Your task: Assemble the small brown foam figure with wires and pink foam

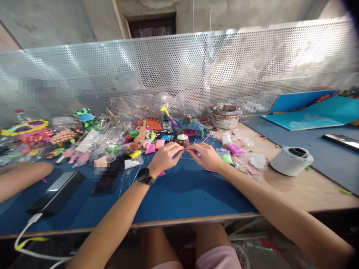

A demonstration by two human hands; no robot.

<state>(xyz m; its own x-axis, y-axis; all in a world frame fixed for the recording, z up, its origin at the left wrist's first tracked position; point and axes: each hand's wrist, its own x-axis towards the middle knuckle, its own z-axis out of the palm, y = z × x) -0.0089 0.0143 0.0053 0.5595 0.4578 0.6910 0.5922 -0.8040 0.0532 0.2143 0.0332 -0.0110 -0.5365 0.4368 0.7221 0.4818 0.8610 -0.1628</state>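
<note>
A small brown clay figure (183,142) with two eyes and a pale, coloured top is at the middle of the blue board. My left hand (167,155), with a dark watch on its wrist, pinches at the figure's lower left edge. From the other side my right hand (205,154) pinches at its lower right edge, so the fingertips almost meet. Any small piece between them is hidden. Beside my right hand lie a green clay packet (227,159) and a purple clay packet (235,150). Left of my left hand are a white packet (131,163) and a yellow packet (135,154).
Clay animals, among them a blue dotted one (192,124), and plastic bags (109,129) crowd the back. A basket (226,116), bottle (165,112) and white roll (291,160) stand around. Another person's forearm (25,177) rests at left by a cabled power bank (56,192).
</note>
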